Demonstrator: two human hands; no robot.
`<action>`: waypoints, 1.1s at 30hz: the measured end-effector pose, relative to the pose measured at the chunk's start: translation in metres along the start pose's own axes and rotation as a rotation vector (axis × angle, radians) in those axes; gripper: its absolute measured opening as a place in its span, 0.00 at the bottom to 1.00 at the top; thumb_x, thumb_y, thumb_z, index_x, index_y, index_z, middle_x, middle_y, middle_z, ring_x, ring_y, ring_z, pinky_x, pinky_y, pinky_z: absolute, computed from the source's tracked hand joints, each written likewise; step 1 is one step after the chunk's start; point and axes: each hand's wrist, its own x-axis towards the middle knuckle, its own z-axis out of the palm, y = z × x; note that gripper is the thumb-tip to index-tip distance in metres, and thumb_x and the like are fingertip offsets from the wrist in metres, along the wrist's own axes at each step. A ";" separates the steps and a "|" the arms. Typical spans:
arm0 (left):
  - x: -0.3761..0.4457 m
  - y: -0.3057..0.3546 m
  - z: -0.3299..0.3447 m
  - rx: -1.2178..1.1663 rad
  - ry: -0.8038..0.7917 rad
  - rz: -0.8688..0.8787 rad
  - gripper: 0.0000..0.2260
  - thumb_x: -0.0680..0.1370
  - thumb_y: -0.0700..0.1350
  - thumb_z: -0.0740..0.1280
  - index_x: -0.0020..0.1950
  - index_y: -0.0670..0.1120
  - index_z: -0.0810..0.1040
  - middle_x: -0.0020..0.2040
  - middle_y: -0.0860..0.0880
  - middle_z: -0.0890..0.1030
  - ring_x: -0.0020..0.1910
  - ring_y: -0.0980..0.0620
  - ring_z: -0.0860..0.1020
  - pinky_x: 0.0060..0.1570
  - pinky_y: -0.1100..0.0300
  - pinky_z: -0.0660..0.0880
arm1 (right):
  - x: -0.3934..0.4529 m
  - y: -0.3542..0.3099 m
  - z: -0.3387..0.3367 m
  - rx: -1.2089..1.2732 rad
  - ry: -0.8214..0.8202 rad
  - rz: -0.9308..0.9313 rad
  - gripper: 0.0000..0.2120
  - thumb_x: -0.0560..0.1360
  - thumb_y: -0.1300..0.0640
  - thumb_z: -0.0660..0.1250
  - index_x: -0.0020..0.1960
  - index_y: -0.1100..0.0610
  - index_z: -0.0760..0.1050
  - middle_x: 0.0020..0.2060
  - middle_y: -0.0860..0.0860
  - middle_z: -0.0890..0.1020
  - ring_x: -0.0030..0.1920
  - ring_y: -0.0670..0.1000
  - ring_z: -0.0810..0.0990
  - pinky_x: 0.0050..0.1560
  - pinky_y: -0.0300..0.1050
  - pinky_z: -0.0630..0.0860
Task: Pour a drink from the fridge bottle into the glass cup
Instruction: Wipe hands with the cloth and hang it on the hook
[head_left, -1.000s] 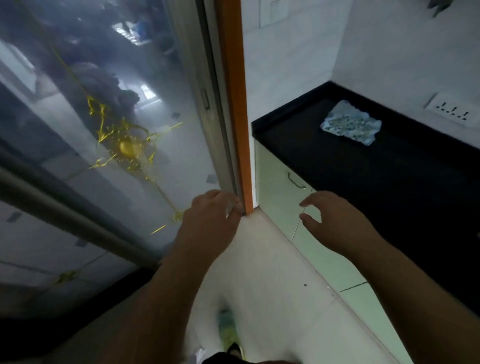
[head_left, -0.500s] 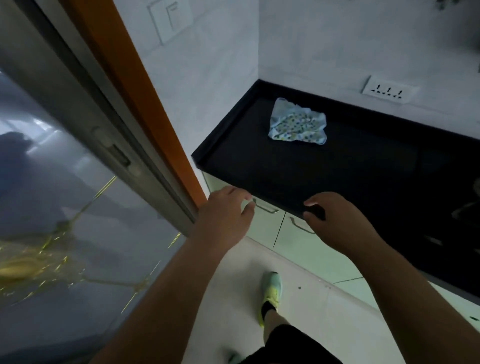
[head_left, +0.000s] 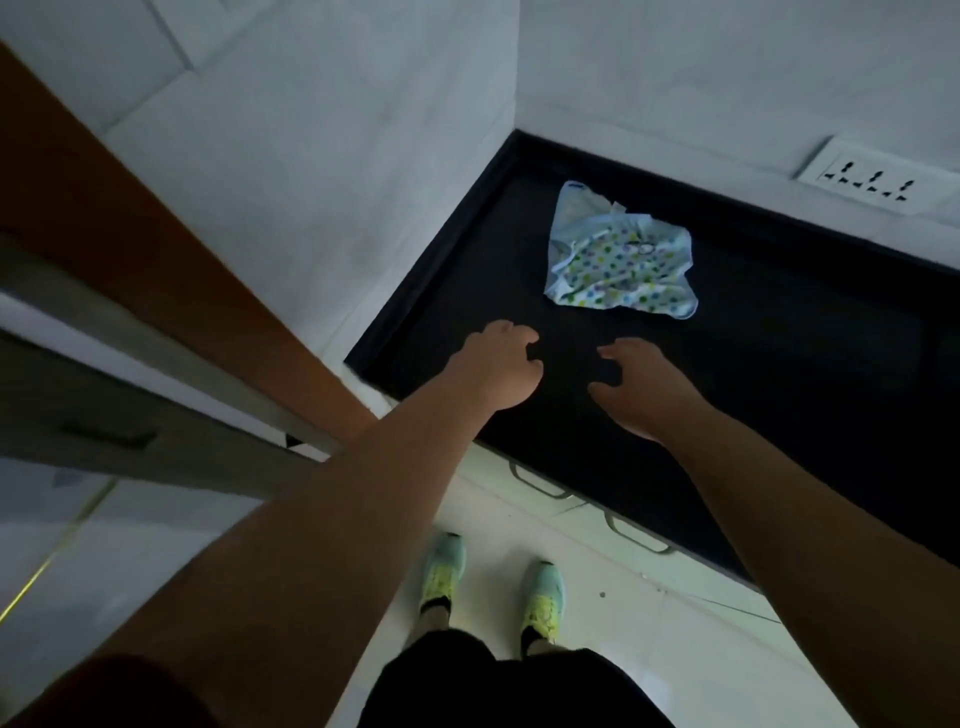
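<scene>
Shoes (head_left: 542, 597) & dark shorts at bottom of view, feet planted facing the cabinet fronts w/ their handles (head_left: 535, 484). A sec ago the person was still at the glass sliding door (head_left: 130, 395) w/ orange frame, left hand on its edge; view has since swung right, door now off to the left, body squared to the table (head_left: 779, 395).

Both arms stretched fwd over the black table. Left hand (head_left: 498, 366): fingers curled loosely, holding nothing. Right hand (head_left: 641, 387): fingers spread & slightly bent, also holding nothing. Hands close together, hovering over the table's near part; can't tell if either touches it.

Beyond them, near but apart: crumpled polka-dot cloth (head_left: 621, 262) lying on the table. Further back, white tiled wall w/ multi-socket outlet (head_left: 878, 179) at upper right.

Task things: no fridge, bottle or glass cup anywhere in view, so their location can't be told from here. Judgement: task barely started. Person just came in through the door, so prob. this is arrival in the kitchen; next step likely needs turning to find the fridge, since this corner of the table holds only the cloth.
</scene>
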 end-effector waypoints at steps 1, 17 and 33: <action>0.019 -0.001 0.003 -0.007 -0.047 -0.005 0.24 0.84 0.53 0.63 0.81 0.55 0.65 0.84 0.48 0.59 0.79 0.40 0.64 0.74 0.44 0.69 | 0.010 0.002 0.002 -0.009 -0.013 0.035 0.32 0.78 0.48 0.70 0.79 0.52 0.66 0.81 0.52 0.60 0.78 0.57 0.65 0.77 0.55 0.66; 0.129 0.044 -0.003 -0.177 -0.181 0.093 0.22 0.83 0.51 0.67 0.76 0.48 0.75 0.75 0.47 0.75 0.71 0.48 0.76 0.68 0.55 0.73 | 0.013 0.014 -0.003 0.154 0.119 0.178 0.34 0.80 0.50 0.69 0.82 0.49 0.59 0.83 0.48 0.55 0.78 0.54 0.66 0.73 0.52 0.70; -0.045 0.058 -0.076 -0.191 -0.010 0.483 0.44 0.71 0.63 0.77 0.81 0.64 0.56 0.80 0.63 0.60 0.78 0.59 0.61 0.76 0.53 0.65 | -0.082 -0.038 -0.106 0.455 0.435 -0.023 0.07 0.80 0.55 0.67 0.50 0.42 0.76 0.41 0.42 0.83 0.40 0.41 0.82 0.37 0.34 0.76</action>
